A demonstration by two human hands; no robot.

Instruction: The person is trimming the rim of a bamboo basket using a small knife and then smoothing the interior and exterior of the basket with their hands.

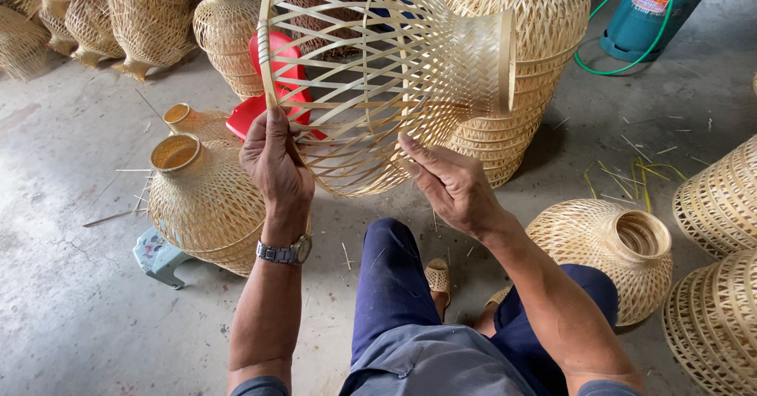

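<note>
**Soft daylight, sharp picture**

Even, diffuse light fills the scene. Short soft shadows lie on the concrete floor (71, 317) beneath the woven lampshades (206, 207). No glare shows. Focus holds throughout, with slight wide-angle stretching toward the frame's corners.

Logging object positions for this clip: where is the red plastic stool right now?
In the head view, the red plastic stool sits on the floor upper left of centre, behind the open-weave bamboo basket held in both hands, just above the left hand.

A small rectangular label (650, 0), red and white, sits on the teal gas cylinder (658, 9) top right
</note>
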